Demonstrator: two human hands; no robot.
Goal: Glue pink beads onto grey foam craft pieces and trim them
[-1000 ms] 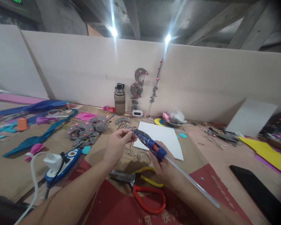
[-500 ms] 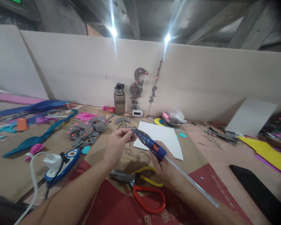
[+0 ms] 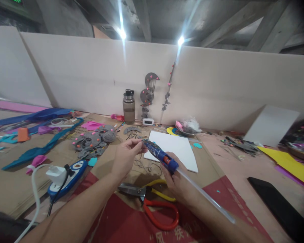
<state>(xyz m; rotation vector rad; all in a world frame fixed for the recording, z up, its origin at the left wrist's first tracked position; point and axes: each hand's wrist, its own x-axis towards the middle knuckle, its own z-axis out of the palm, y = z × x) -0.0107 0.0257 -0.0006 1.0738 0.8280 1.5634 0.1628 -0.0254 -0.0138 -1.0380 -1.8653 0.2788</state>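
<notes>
My right hand (image 3: 176, 172) is wrapped round a blue hot glue gun (image 3: 163, 157), and a long clear glue stick (image 3: 205, 195) sticks out of its back. The gun's nozzle points left and meets the fingertips of my left hand (image 3: 128, 152). That hand is closed in a pinch; whatever small thing it holds is hidden by the fingers. Thin grey cord (image 3: 145, 166) lies loosely beneath both hands. Behind the gun is a white board (image 3: 181, 148) lying flat. Nearer to me rest scissors (image 3: 162, 216) with one red and one yellow handle.
A blue power strip (image 3: 68, 182) with a white plug lies at left. Beyond it are grey felt pieces with pink and orange balls (image 3: 90, 141). A water bottle (image 3: 129, 108) and a small digital clock (image 3: 148, 122) stand by the back wall. A black phone (image 3: 276, 206) lies at right.
The glue gun has moved slightly left, bringing its nozzle up to my left fingertips. My left hand keeps its pinch in nearly the same place.
</notes>
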